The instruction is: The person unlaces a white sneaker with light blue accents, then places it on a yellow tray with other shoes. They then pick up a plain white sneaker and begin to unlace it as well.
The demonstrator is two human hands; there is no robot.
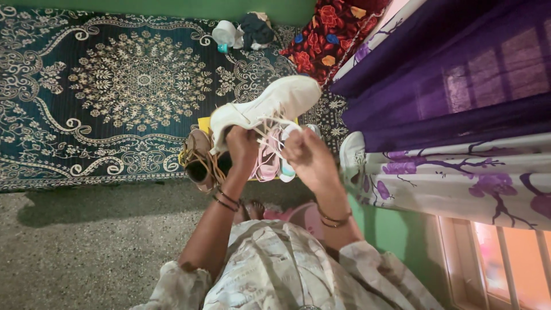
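Holding a white sneaker (270, 106) up in the air over the near edge of the patterned rug (115, 86), the left hand (241, 146) grips the shoe at its heel end, fingers curled around it. The right hand (304, 152) sits just beside the shoe's underside with its fingers pinched on a pale lace (270, 135) that runs from the shoe down to them. The sneaker lies tilted, toe pointing toward the rug's far right corner, above both hands. Below the hands, a brown shoe (198, 158) with tan laces and a pink-and-white shoe (267, 163) rest at the rug's edge, partly hidden by the wrists. Another white shoe (351, 152) peeks out beside the flowered curtain (459, 178), mostly covered. Which fingertips actually clamp the lace is hard to make out.
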